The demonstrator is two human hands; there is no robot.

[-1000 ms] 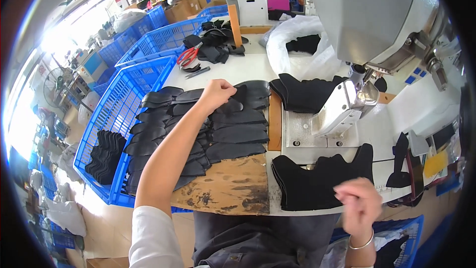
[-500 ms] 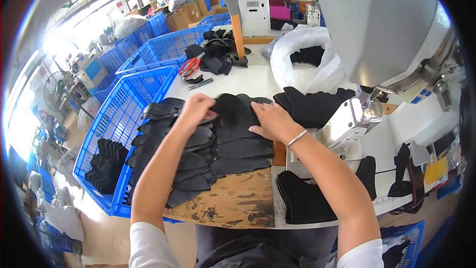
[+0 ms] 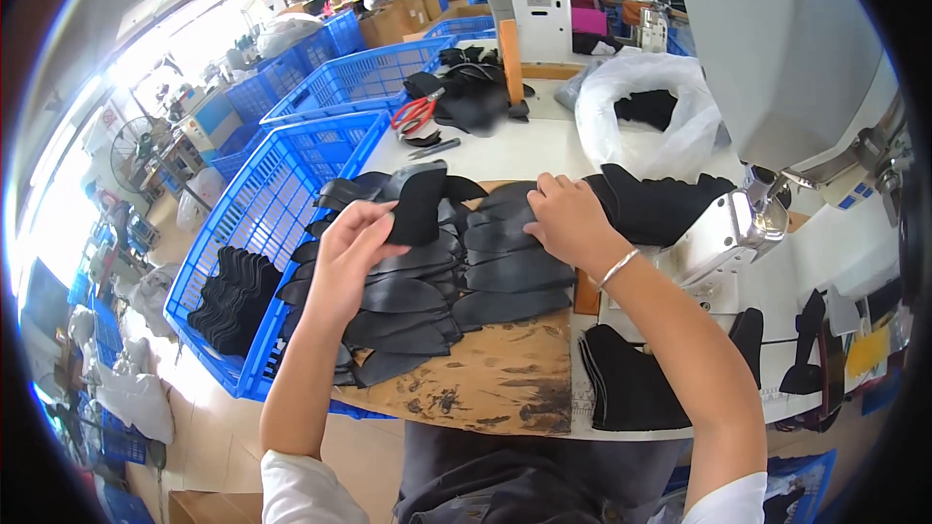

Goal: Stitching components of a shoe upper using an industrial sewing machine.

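Note:
My left hand (image 3: 351, 250) pinches a small curved black fabric piece (image 3: 419, 212) between thumb and fingers, raised over the left rows of dark leather pieces (image 3: 408, 293). My right hand (image 3: 575, 221) rests at the far end of the right rows of leather pieces (image 3: 515, 272); its thumb stands apart from the bent fingers, whose tips touch the leather. The leather pieces overlap in rows on a worn brown board (image 3: 485, 378). Just beyond my right hand lies a stack of black fabric pieces (image 3: 660, 204).
At the left stands a blue crate (image 3: 218, 296) with stacked wavy black pieces. Red-handled scissors (image 3: 417, 114) and a grey tool (image 3: 434, 148) lie farther back. A white plastic bag (image 3: 607, 121) and a sewing machine (image 3: 718, 233) stand right; black cut pieces (image 3: 631, 383) lie nearer.
My left hand has drawn left and nearer with the black fabric piece, away from my right hand. My right fingers have bent more. The whole view has shifted slightly.

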